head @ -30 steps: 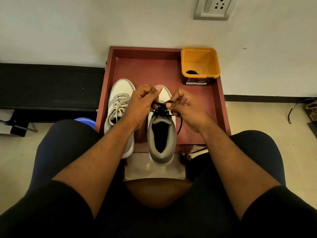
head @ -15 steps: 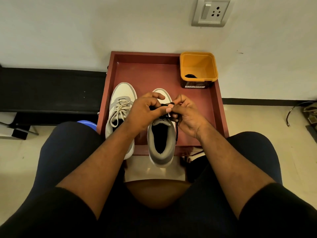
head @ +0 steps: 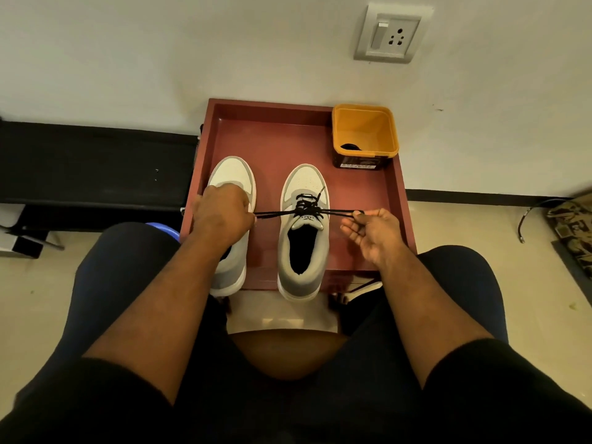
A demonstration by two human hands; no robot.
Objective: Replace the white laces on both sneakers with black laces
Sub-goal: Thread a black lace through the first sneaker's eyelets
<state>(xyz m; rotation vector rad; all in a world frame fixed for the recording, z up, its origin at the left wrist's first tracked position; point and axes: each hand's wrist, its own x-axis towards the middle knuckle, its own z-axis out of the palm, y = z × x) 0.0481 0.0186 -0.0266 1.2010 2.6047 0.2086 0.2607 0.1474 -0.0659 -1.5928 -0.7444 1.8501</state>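
Observation:
Two white-and-grey sneakers stand side by side on a dark red tray point(head: 272, 129). The right sneaker point(head: 304, 248) carries a black lace point(head: 307, 208) knotted over its tongue. Both lace loops are stretched sideways. My left hand point(head: 221, 216) grips the left loop and covers the middle of the left sneaker point(head: 234, 174), hiding its lacing. My right hand point(head: 371, 229) pinches the right loop between thumb and fingertips, to the right of the shoe.
A yellow tub point(head: 365, 136) with something black inside stands in the tray's far right corner. The tray sits against a white wall with a socket point(head: 390, 33). My knees flank the tray. A cable point(head: 528, 216) lies on the floor at right.
Both hands were together over the right sneaker's tongue. They have pulled apart sideways, drawing the black lace loops taut. The left hand now covers the left sneaker.

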